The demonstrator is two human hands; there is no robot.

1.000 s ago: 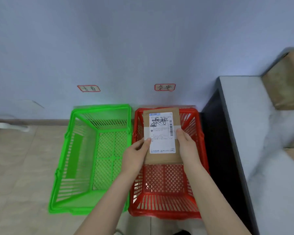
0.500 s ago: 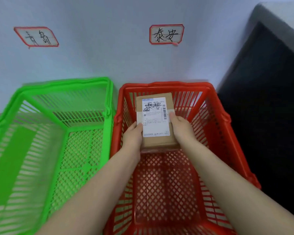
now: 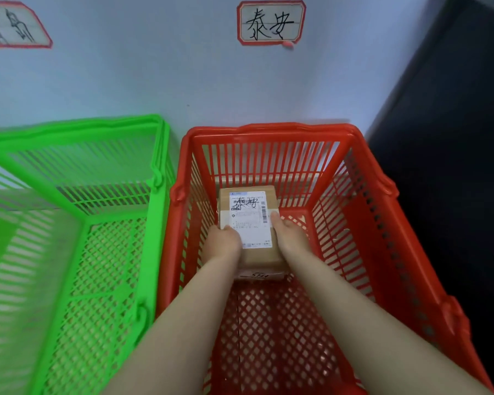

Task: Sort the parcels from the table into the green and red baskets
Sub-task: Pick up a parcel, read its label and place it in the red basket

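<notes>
Against a pale wall (image 3: 131, 81), the red basket (image 3: 268, 129) stands at 3 o'clock from the green basket (image 3: 69, 128); the left hand (image 3: 223, 243) and right hand (image 3: 290, 235) grasp the parcel (image 3: 251, 218) inside the red one.

Parcel-sorting room: wall sign (image 3: 271, 22) above red basket (image 3: 268, 130).

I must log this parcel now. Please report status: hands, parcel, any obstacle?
Left hand and right hand both grip the parcel, one each side. Parcel low inside red basket, near far wall. Nothing else seen in that basket.
</notes>
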